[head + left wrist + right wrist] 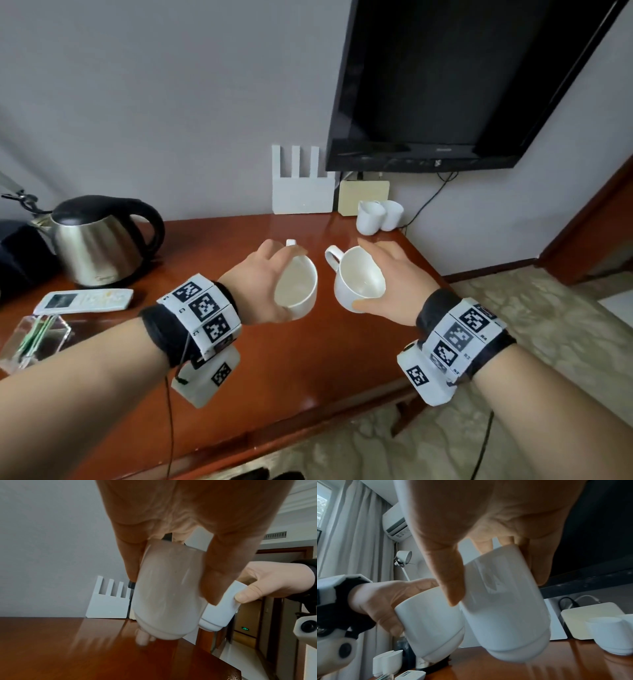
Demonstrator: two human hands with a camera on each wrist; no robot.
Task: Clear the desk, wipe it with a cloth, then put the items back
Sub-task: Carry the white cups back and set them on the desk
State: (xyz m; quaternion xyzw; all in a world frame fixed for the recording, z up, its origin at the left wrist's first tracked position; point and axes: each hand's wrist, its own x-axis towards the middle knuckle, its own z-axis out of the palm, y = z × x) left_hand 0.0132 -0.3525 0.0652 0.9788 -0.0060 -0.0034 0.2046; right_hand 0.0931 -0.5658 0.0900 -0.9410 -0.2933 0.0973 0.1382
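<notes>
Each hand holds a white mug above the middle of the red-brown desk. My left hand grips the left mug by its rim, thumb and fingers on opposite sides; the left wrist view shows this mug tilted just above the desk. My right hand grips the right mug, whose handle points left. In the right wrist view the right mug hangs beside the left mug. Both mugs look empty.
A steel kettle stands at the back left, with a white remote and a clear holder in front of it. Two more white mugs, a white router and a cream box sit by the wall under the television.
</notes>
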